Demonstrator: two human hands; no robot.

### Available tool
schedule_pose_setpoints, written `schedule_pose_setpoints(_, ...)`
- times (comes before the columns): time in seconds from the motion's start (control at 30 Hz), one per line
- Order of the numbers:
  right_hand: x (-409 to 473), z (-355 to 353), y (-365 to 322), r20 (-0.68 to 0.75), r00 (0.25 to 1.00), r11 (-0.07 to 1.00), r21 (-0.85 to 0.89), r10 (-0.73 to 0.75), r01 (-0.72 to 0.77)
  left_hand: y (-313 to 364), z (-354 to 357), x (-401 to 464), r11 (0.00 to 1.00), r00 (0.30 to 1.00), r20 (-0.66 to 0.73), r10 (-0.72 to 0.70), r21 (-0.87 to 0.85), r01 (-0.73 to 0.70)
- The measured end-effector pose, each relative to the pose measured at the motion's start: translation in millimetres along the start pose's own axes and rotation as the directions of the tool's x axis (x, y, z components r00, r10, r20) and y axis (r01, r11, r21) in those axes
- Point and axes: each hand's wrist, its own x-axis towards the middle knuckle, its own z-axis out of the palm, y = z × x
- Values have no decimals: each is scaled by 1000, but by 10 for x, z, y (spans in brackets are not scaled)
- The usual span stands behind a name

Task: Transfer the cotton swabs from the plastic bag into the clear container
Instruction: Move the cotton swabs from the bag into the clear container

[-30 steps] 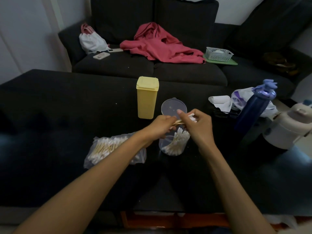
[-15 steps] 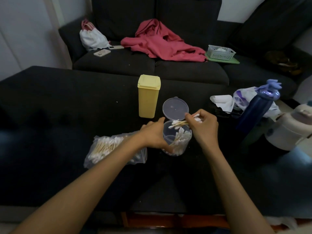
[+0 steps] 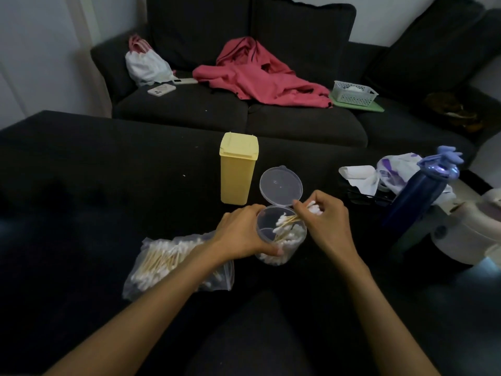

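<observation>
A dark sofa (image 3: 244,123) is being seen beyond the clear container (image 3: 282,240), its seat being covered in part by a red garment (image 3: 260,77). The container is being borne by a dark upholstered surface (image 3: 95,185). Right of the container, a dark blue bottle (image 3: 414,199) and a white appliance (image 3: 471,232) are being shown. Just left of the container, the plastic bag (image 3: 173,264) is being left lying flat, many swabs being kept inside it and its near side being crossed by the left forearm. Behind and slightly left of the container, a yellow box (image 3: 238,169) is being stood upright. The container's round hinged lid (image 3: 281,186) is being held open, tilted away from the viewer. The container's left wall is being gripped by the left hand (image 3: 244,234), with the fingers curled over the rim and the thumb pressed on the near side. A bundle of cotton swabs (image 3: 287,221) is being pinched by the right hand (image 3: 322,221) just above the container's right rim, its lower ends being angled down into the opening. More swabs are being held in the container's bottom.
</observation>
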Motion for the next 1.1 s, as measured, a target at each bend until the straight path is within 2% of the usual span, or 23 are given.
schedule_pose_setpoints(0.2, -44, 81, -43, -24, 995, 995, 23, -97, 97, -129, 60, -149, 993, 939, -324, 118, 7, -122)
schedule_pose_setpoints(0.33, -115, 181, -63, -70, 976, 978, 11, -206, 207, -115, 75, -166, 975, 894, -388, 224, 83, -208)
schedule_pose_setpoints(0.43, -142, 252, -75, -96, 955, 959, 2, -281, 282, -127, 111, -154, 969, 880, -406, 248, 94, -230)
schedule_pose_setpoints(0.53, -137, 338, -63, -21, 945, 946, -17, -325, 325, -140, 146, -160, 968, 872, -422, 247, 59, -245)
schedule_pose_setpoints(0.67, -133, 427, -45, 103, 931, 896, -251, -351, 365, -166, 181, -98, 979, 897, -395, 199, 41, -199)
schedule_pose_setpoints(0.73, -112, 412, -63, 158, 932, 863, -351, -327, 363, -175, 186, -72, 989, 942, -303, 147, 55, -136)
schedule_pose_setpoints(0.83, -57, 349, -80, 310, 922, 822, -444, -231, 355, -207, 187, -111, 980, 905, -377, 198, 79, -182)
schedule_pose_setpoints(0.97, -12, 214, -134, 515, 839, 789, -438, -173, 431, -209, 154, -158, 976, 900, -377, 217, 82, -201)
schedule_pose_setpoints(1.1, 12, 45, -160, 589, 800, 868, -333, -114, 369, -191, 116, -168, 974, 891, -393, 227, 84, -211)
